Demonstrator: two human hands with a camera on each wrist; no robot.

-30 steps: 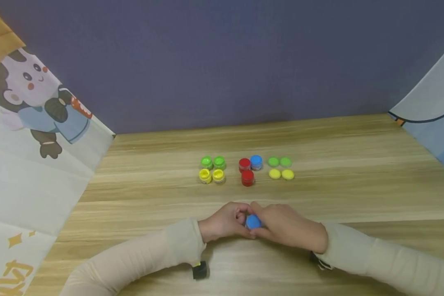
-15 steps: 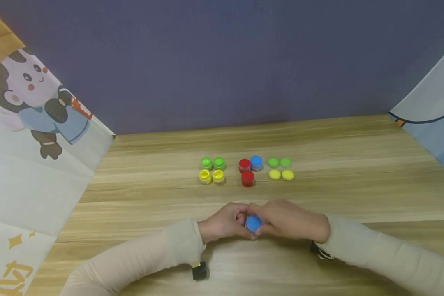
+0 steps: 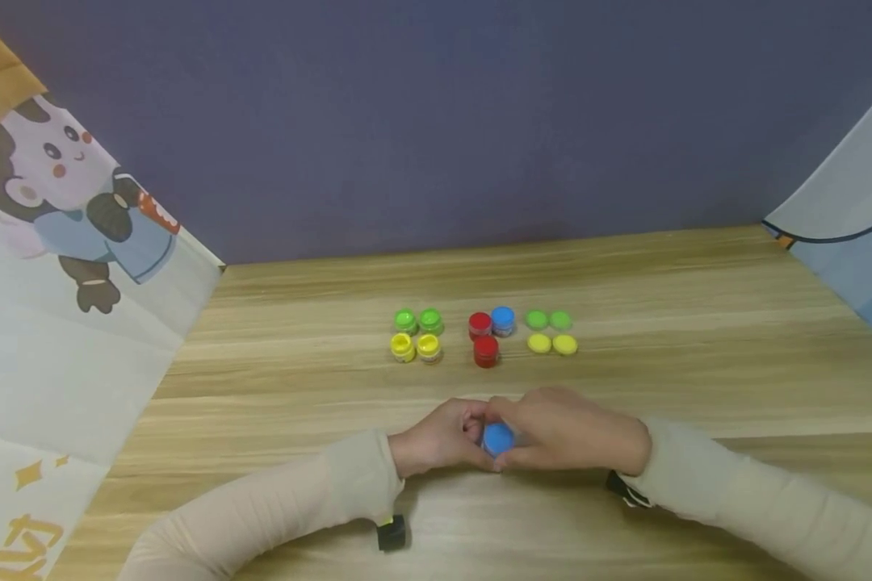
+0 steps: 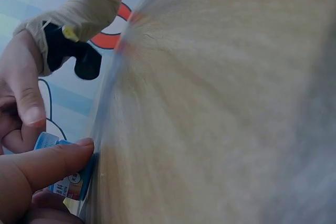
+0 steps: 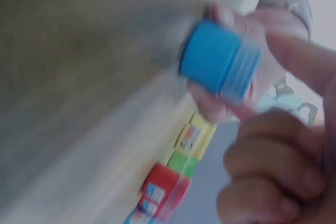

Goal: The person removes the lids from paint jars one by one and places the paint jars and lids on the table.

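Observation:
Near the front of the table, my left hand [image 3: 443, 436] grips a small blue jar [image 5: 210, 56] with a label, thumb on one side and fingers on the other. The jar stands on the tabletop in the left wrist view, its lid [image 3: 498, 439] facing up. My right hand [image 3: 567, 432] comes from the right, its thumb and index finger curled about the lid's edge. In the right wrist view, its other fingers [image 5: 268, 161] are folded in beside the jar. Part of the jar's body is hidden behind my left thumb [image 4: 58, 163].
Beyond my hands stand two lidless green jars [image 3: 417, 321] and two lidless yellow jars [image 3: 416, 348]. Right of them are two red jars [image 3: 485, 352] and another blue jar [image 3: 503, 321], all lidded. Two green lids [image 3: 548, 320] and two yellow lids [image 3: 552, 344] lie farther right.
My right hand has shifted slightly and turned about the blue lid, its thumb moving off and back along the edge. The left hand and the jars on the table have stayed put.

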